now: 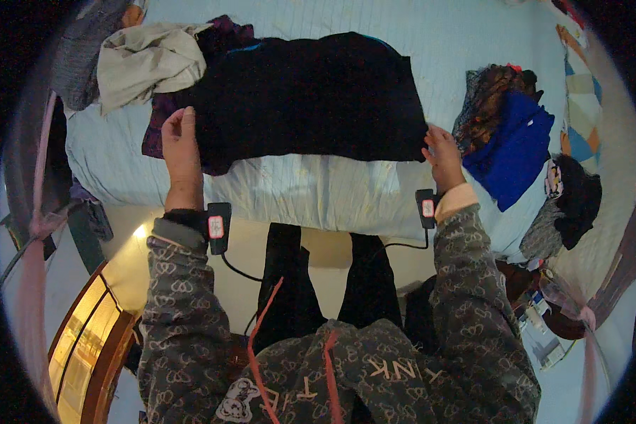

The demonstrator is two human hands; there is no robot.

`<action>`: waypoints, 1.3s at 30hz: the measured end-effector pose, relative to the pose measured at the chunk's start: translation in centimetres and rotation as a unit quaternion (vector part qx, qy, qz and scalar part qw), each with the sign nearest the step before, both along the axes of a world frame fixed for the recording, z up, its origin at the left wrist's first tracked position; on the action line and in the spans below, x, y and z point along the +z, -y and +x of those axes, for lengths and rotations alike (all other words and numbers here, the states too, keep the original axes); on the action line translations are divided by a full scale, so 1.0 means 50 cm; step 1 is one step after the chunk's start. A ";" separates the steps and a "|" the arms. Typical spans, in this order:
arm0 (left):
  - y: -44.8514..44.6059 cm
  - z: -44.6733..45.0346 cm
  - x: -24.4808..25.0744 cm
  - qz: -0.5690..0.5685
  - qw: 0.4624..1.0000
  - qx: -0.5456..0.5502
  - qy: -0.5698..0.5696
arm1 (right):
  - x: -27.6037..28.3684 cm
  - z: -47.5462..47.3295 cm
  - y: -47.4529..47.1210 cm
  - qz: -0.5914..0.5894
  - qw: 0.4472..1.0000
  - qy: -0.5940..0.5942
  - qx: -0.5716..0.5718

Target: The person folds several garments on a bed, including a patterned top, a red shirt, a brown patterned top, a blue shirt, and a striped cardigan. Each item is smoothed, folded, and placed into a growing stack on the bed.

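Observation:
A black garment (312, 100) lies spread crosswise on the light blue bed sheet (318, 180), with small bits of bright blue trim at its far edge. My left hand (182, 135) is at its left end, thumb and fingertips together; whether cloth is pinched between them cannot be told. At the near right corner, the fingertips of my right hand (441, 151) touch the black cloth, and their grip is unclear. Dark purple patterned cloth (159, 127) shows beneath and beside the left end of the black garment.
A crumpled beige cloth (151, 63) and a grey one (78, 58) lie at the far left. On the right are a blue folded garment (519, 148), brown patterned cloth (490, 100) and a black item (577, 201). Pink netting (587, 318) is gathered near the bed's corner.

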State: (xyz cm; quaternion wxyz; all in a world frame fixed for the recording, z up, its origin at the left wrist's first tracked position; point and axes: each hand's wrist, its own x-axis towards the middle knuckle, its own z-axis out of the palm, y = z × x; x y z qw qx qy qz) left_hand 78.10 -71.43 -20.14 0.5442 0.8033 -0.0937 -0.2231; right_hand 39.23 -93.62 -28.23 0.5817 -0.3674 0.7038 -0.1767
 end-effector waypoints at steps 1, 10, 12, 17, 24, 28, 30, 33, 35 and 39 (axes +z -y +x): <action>-0.010 0.005 -0.028 0.040 0.997 -0.023 0.062 | -0.030 -0.001 -0.005 -0.059 0.996 -0.050 0.036; -0.063 0.023 -0.088 0.229 0.971 -0.027 -0.066 | -0.173 -0.002 -0.026 -0.165 0.963 -0.201 0.076; -0.058 0.027 -0.069 0.209 0.970 -0.024 -0.119 | -0.140 -0.003 -0.019 0.047 0.999 0.002 0.026; -0.059 0.034 -0.039 0.200 0.969 -0.036 -0.140 | 0.004 0.033 -0.022 0.125 0.980 0.154 -0.005; -0.090 0.050 -0.034 -0.026 0.960 -0.067 -0.270 | 0.248 0.317 -0.076 -0.081 0.952 0.245 0.162; -0.103 0.069 -0.044 -0.093 0.929 -0.008 -0.359 | 0.247 0.534 -0.184 -0.083 0.884 0.295 0.353; -0.112 0.078 -0.042 -0.180 0.888 0.095 -0.411 | 0.223 0.561 -0.215 -0.007 0.886 0.329 0.327; -0.120 0.097 -0.032 -0.251 0.878 0.012 -0.407 | 0.154 0.536 -0.213 -0.170 0.934 0.167 0.267; -0.123 0.102 -0.027 -0.157 0.902 0.020 -0.401 | 0.103 0.484 -0.205 -0.189 0.954 -0.005 0.232; -0.115 0.097 -0.031 -0.079 0.927 -0.054 -0.362 | 0.007 0.423 -0.222 0.081 0.982 0.109 0.129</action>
